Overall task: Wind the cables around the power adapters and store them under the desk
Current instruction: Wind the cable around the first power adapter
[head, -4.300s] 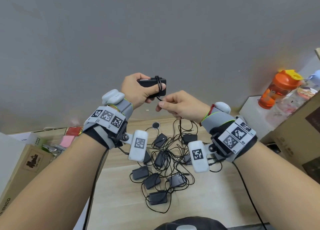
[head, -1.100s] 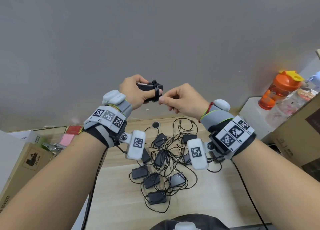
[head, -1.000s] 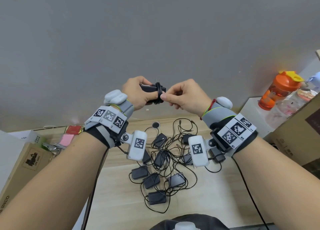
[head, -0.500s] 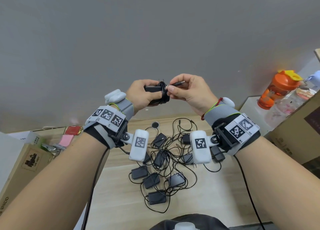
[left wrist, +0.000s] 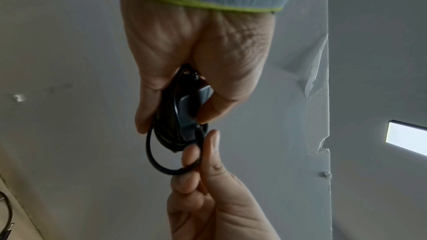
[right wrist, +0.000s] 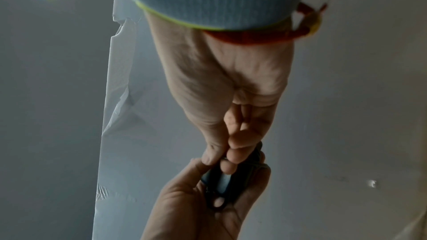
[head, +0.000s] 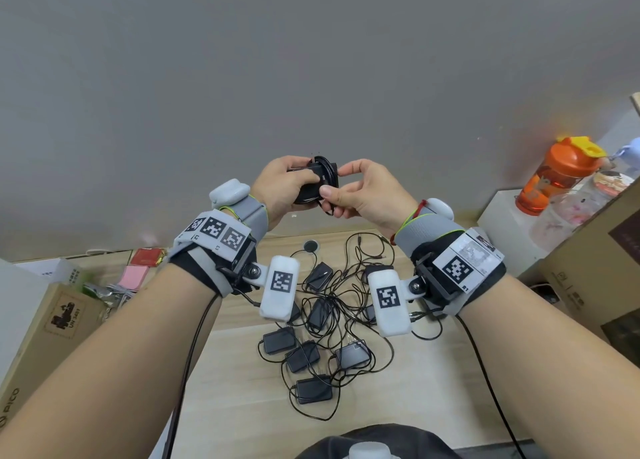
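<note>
One person's dark lap (head: pixel 374 441) is nearest. Past it, on the wooden worktop (head: pixel 242 372), lies a pile of black power adapters (head: pixel 313 354) with their thin cables (head: pixel 346 306) all mixed up. I can count about eight, but the wrist cameras hide some, so the number is not sure. None in the pile look wound yet.

Higher up, well above the pile, both hands meet. The left hand (head: pixel 280 185) has its fingers and thumb curled around one power adapter (head: pixel 313 188), which lies mostly sideways, with a band of cable already wrapped round its right end. The right hand (head: pixel 363 195) is just to the right and pinches the last loose loop of cable (left wrist: pixel 161 160) between thumb and finger. The loop hangs off the adapter's end toward the right hand, so that hand is nearer and will likely tuck it in.

Far right stand one orange bottle (head: pixel 557 174) and a cardboard box (head: pixel 595 268); another box (head: pixel 45 323) sits on the left.
</note>
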### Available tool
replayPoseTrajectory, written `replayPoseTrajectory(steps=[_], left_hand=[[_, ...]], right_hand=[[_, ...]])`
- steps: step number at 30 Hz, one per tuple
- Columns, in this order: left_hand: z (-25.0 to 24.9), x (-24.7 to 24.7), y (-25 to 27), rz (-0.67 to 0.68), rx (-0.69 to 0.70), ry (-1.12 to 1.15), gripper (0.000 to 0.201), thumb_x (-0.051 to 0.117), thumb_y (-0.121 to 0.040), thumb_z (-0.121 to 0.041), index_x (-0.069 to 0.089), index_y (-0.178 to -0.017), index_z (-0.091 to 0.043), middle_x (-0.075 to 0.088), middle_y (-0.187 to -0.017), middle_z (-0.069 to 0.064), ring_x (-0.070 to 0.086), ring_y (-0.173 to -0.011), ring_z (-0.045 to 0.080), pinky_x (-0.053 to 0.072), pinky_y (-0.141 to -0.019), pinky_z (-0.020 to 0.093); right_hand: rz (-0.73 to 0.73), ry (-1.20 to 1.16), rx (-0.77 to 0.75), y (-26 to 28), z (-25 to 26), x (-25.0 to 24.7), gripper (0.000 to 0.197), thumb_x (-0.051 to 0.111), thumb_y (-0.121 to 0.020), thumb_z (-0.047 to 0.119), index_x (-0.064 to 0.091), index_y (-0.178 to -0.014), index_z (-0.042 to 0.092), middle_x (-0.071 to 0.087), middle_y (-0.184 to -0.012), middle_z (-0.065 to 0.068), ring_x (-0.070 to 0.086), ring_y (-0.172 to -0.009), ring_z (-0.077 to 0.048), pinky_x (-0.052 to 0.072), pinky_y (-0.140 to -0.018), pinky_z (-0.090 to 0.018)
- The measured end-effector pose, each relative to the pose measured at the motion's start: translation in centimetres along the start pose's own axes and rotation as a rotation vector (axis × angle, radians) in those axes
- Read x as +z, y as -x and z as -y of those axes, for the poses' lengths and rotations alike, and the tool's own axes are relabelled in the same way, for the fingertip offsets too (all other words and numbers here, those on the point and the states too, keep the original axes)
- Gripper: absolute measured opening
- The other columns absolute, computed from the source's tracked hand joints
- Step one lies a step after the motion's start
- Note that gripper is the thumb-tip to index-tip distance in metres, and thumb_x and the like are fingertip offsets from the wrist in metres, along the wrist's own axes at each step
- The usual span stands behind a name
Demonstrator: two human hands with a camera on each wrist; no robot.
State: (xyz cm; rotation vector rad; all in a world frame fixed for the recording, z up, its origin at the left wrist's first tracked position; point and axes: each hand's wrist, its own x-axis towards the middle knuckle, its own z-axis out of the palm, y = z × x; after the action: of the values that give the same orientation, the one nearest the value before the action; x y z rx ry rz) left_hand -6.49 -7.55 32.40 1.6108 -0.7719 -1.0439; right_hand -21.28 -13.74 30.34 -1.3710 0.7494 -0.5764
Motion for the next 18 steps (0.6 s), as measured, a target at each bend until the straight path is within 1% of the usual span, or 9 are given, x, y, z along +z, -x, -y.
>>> replayPoseTrajectory(steps=[2, 5, 7, 10, 12, 13, 15, 17, 18], left_hand=[[0.0, 0.1, 0.1, -0.016, 0.001, 0.007, 0.028, 0.056, -0.092, -0.001, 0.056, -0.118, -0.009, 0.06, -0.117, 0.016, 0.063, -0.096, 0.03, 0.057, -0.088, 0.049], [0.0, 0.2, 0.1, -0.02, 0.011, -0.004, 0.03, 0.059, -0.091, -0.002, 0.056, -0.118, -0.012, 0.06, -0.118, 0.015, 0.063, -0.094, 0.027, 0.056, -0.09, 0.05], [-0.1, 0.4, 0.2, -0.02, 0.024, -0.018, 0.03, 0.06, -0.09, -0.003, 0.056, -0.118, -0.014, 0.06, -0.121, 0.015, 0.063, -0.093, 0.025, 0.057, -0.088, 0.047], [-0.1, 0.5, 0.3, -0.016, 0.055, -0.059, 0.031, 0.062, -0.09, -0.005, 0.055, -0.117, -0.018, 0.06, -0.119, 0.011, 0.063, -0.093, 0.023, 0.058, -0.082, 0.039], [0.0, 0.5, 0.4, 0.0, 0.084, -0.091, 0.033, 0.065, -0.09, -0.007, 0.054, -0.118, -0.019, 0.061, -0.119, 0.01, 0.064, -0.094, 0.023, 0.058, -0.078, 0.036], [0.1, 0.4, 0.4, 0.01, 0.095, -0.103, 0.033, 0.066, -0.089, -0.008, 0.054, -0.118, -0.02, 0.061, -0.119, 0.009, 0.064, -0.095, 0.023, 0.057, -0.077, 0.035], [0.1, 0.4, 0.4, 0.022, 0.112, -0.117, 0.034, 0.068, -0.089, -0.009, 0.053, -0.117, -0.021, 0.061, -0.121, 0.008, 0.064, -0.097, 0.021, 0.057, -0.077, 0.034], [0.1, 0.5, 0.4, 0.027, 0.129, -0.124, 0.034, 0.068, -0.089, -0.009, 0.053, -0.117, -0.021, 0.061, -0.122, 0.008, 0.064, -0.097, 0.02, 0.057, -0.076, 0.033], [0.1, 0.5, 0.4, 0.029, 0.133, -0.127, 0.034, 0.068, -0.09, -0.009, 0.053, -0.117, -0.021, 0.061, -0.122, 0.008, 0.064, -0.097, 0.021, 0.057, -0.077, 0.034]], right_hand=[[-0.027, 0.002, 0.024, -0.3, -0.1, -0.1, 0.045, 0.075, -0.085, 0.01, 0.045, -0.117, 0.002, 0.071, -0.066, -0.009, 0.059, -0.05, -0.014, 0.046, -0.05, -0.021], [-0.043, 0.017, 0.023, -0.6, -0.1, 0.0, 0.03, 0.074, -0.085, 0.007, 0.056, -0.106, -0.004, 0.07, -0.066, -0.012, 0.058, -0.047, -0.012, 0.046, -0.047, -0.019], [-0.075, 0.048, 0.014, -0.8, -0.1, 0.0, 0.02, 0.075, -0.084, 0.005, 0.062, -0.096, -0.003, 0.069, -0.069, -0.014, 0.058, -0.046, -0.012, 0.048, -0.048, -0.019], [-0.163, 0.06, 0.003, -1.2, -0.5, -0.3, 0.027, 0.079, -0.079, 0.004, 0.064, -0.097, -0.009, 0.068, -0.069, -0.012, 0.06, -0.047, -0.013, 0.053, -0.054, -0.024], [-0.211, 0.067, -0.012, -1.5, -0.7, -0.5, 0.027, 0.083, -0.075, 0.003, 0.064, -0.093, -0.007, 0.066, -0.071, -0.012, 0.061, -0.048, -0.015, 0.054, -0.059, -0.03], [-0.222, 0.064, -0.025, -1.6, -0.7, -0.6, 0.026, 0.084, -0.073, 0.003, 0.064, -0.089, -0.004, 0.064, -0.073, -0.013, 0.062, -0.048, -0.015, 0.054, -0.06, -0.031], [-0.237, 0.054, -0.054, -1.7, -0.8, -0.8, 0.024, 0.084, -0.072, 0.004, 0.063, -0.083, 0.001, 0.063, -0.072, -0.013, 0.062, -0.049, -0.017, 0.054, -0.059, -0.031], [-0.254, 0.067, -0.08, -1.6, -0.8, -0.9, 0.025, 0.086, -0.071, 0.008, 0.062, -0.079, 0.005, 0.065, -0.069, -0.011, 0.064, -0.051, -0.019, 0.055, -0.06, -0.032], [-0.261, 0.084, -0.093, -1.5, -0.8, -0.9, 0.026, 0.087, -0.07, 0.011, 0.063, -0.077, 0.007, 0.066, -0.067, -0.01, 0.064, -0.051, -0.02, 0.054, -0.059, -0.031]])
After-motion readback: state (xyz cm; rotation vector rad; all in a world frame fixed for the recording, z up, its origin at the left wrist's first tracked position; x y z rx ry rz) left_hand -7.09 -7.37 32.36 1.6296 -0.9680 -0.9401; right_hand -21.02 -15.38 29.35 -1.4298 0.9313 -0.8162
